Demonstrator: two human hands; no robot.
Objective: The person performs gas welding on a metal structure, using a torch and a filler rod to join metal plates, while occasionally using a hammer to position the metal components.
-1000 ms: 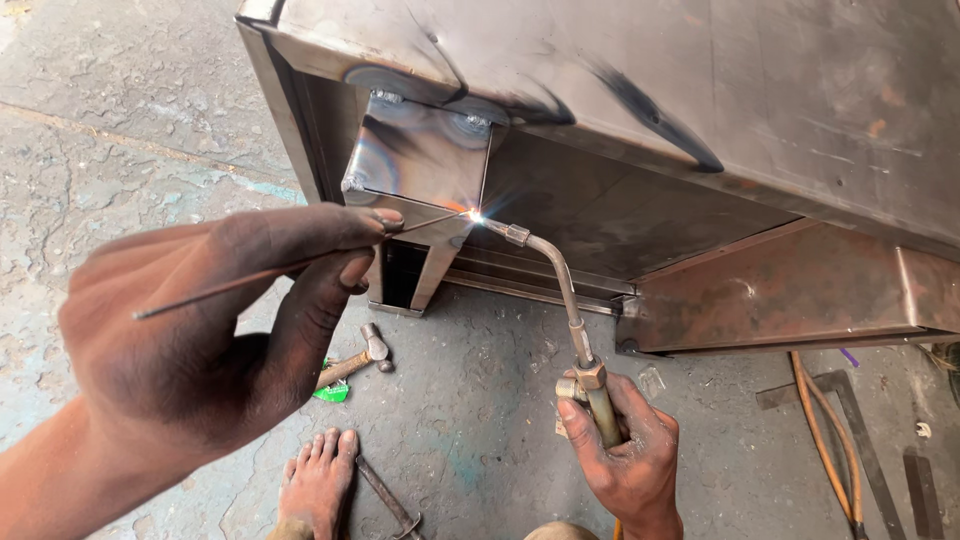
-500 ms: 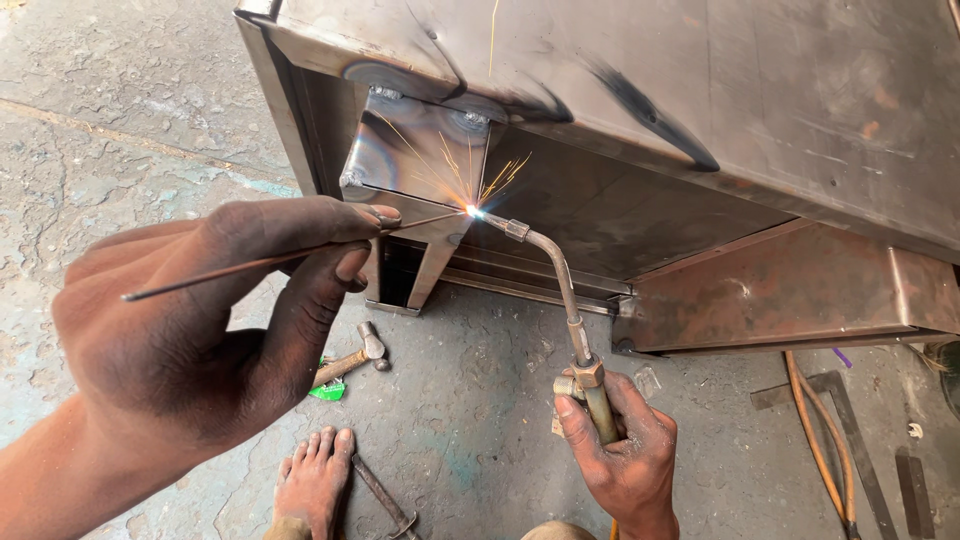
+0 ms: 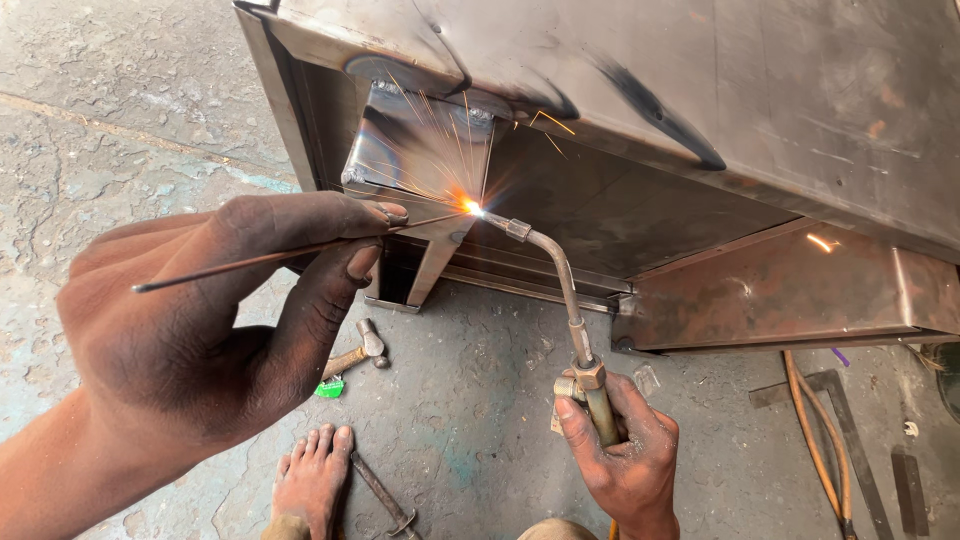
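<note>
L hand (image 3: 215, 320) w/ filler rod (image 3: 260, 258); R hand (image 3: 625, 455) w/ torch (image 3: 560, 290)

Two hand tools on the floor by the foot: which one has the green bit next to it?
The hammer, lying just under the left hand. The other, a dark metal tool, lies beside the bare foot, nothing green near.

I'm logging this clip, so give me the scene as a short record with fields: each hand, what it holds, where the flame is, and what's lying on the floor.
left hand: pinches a thin filler rod, tip pointed at the flame
right hand: grips the handle of a gas torch
flame point: at the corner bracket of the sheet-metal box, sparks flying up
floor: cracked concrete
on floor: hammer, orange hose, flat metal strips
also in view: a bare foot beside a metal tool
</note>
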